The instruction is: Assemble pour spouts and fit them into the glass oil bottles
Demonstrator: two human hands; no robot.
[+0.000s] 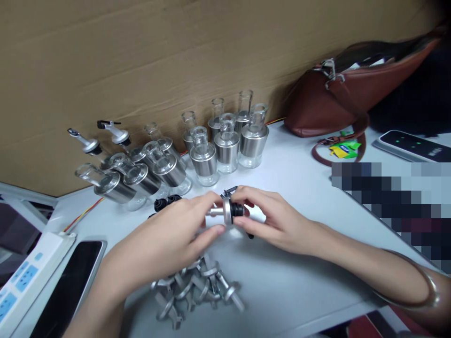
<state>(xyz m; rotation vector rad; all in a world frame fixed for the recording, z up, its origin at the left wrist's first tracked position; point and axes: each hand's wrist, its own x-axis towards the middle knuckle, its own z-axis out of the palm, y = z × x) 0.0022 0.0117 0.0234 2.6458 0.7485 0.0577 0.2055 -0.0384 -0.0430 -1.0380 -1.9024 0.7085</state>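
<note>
Between my two hands is a bottle pourer (pixel 228 212), lying sideways above the table, with a silver collar and spout and a black ribbed stopper. My left hand (pixel 181 230) is closed on the spout and collar side. On the black stopper end, my right hand (pixel 276 215) grips with thumb and fingers. Below my left hand lies a loose pile of silver pourer spouts (pixel 210 270). A few black rubber stoppers (pixel 161 204) show just behind that hand, partly hidden by it.
Several glass and steel bottles (pixel 202 159) line the back against a cardboard wall (pixel 141 56). Two carry pourers (pixel 118 135). A phone (pixel 70 286) and power strip (pixel 26 277) lie left. At right are a brown bag (pixel 327 101), its strap, a green-yellow packet (pixel 343 149) and a dark-topped device (pixel 416 144).
</note>
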